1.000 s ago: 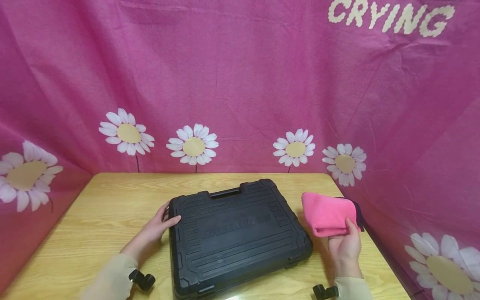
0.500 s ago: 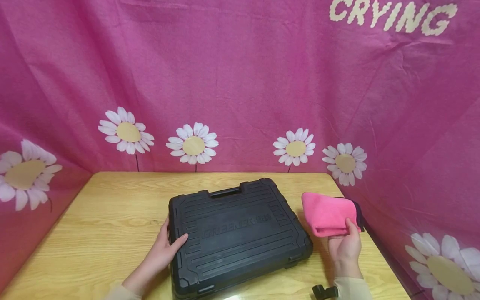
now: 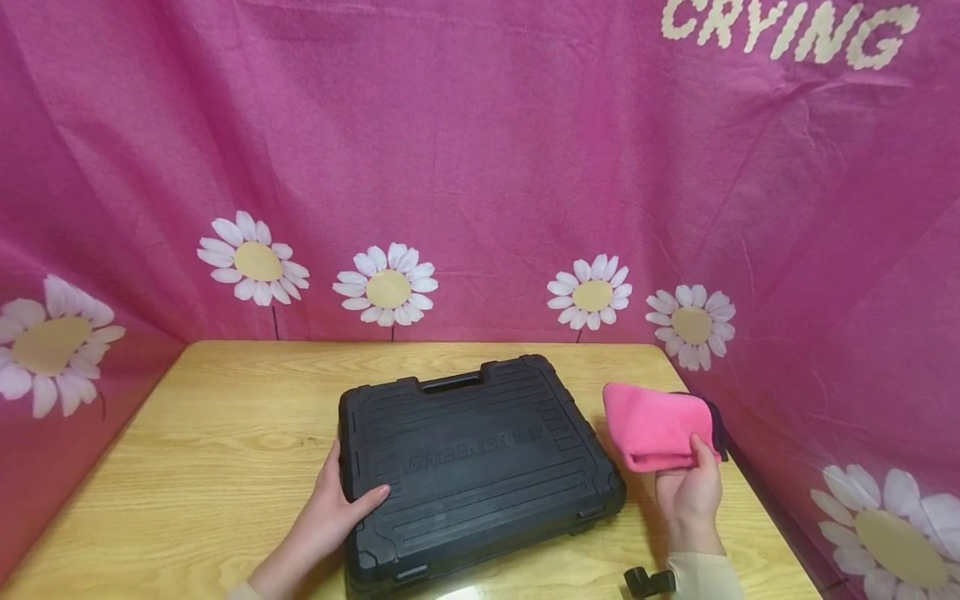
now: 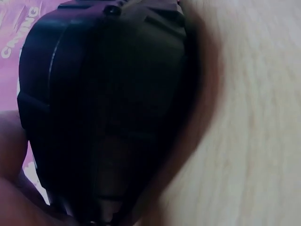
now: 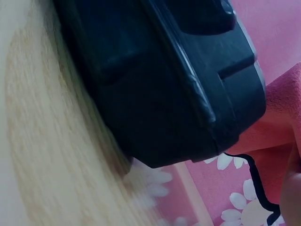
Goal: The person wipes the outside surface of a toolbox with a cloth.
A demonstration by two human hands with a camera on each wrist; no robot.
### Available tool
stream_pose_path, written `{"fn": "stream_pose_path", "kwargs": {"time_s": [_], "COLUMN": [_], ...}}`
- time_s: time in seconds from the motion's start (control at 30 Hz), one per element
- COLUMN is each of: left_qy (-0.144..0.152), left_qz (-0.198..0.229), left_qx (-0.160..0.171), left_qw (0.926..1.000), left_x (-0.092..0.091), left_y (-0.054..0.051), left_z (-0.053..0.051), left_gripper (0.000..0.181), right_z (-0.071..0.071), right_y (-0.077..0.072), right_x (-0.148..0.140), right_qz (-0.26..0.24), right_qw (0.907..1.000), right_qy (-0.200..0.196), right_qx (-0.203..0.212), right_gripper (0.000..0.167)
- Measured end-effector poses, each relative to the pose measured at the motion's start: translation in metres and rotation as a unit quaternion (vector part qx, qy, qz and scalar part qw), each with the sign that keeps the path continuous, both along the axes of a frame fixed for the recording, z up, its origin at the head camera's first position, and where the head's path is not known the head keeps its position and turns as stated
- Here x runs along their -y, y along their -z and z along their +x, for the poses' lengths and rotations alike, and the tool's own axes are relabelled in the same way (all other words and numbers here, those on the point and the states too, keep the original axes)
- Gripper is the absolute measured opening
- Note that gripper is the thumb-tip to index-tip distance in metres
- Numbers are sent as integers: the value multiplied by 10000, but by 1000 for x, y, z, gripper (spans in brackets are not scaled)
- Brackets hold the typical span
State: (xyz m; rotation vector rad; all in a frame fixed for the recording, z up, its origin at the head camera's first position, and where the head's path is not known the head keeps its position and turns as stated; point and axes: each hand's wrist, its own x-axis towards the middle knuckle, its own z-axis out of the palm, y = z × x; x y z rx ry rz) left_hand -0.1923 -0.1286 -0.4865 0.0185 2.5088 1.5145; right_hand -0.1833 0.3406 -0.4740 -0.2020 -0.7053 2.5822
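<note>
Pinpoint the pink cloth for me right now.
In the head view, the pink cloth is held in the right hand, just right of the black case.

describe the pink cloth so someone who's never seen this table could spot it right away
On the wood-grain table, find the large black hard case. Just right of it in the head view, the right hand holds a folded pink cloth. Its plain, soft-looking surface and dark edging set it apart from the ribbed case and the daisy-printed magenta backdrop.
</note>
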Motion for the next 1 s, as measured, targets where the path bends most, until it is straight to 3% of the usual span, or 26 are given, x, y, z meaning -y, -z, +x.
{"fn": "stream_pose_path", "kwargs": {"time_s": [0.63, 1.0], "left_qy": [693, 777], "left_qz": [124, -116], "left_qx": [-135, -6], "left_qw": [9974, 9969], "left_x": [27, 31], "left_y": [3, 2], "left_z": [-37, -51], "left_gripper": [111, 112], "right_z": [2, 1], "right_y": [1, 2], "right_x": [-1, 1], "right_qz": [-76, 128], "right_qw": [10000, 9999], "right_qy": [-36, -43], "right_qx": [-23, -41], "right_gripper": [31, 34]}}
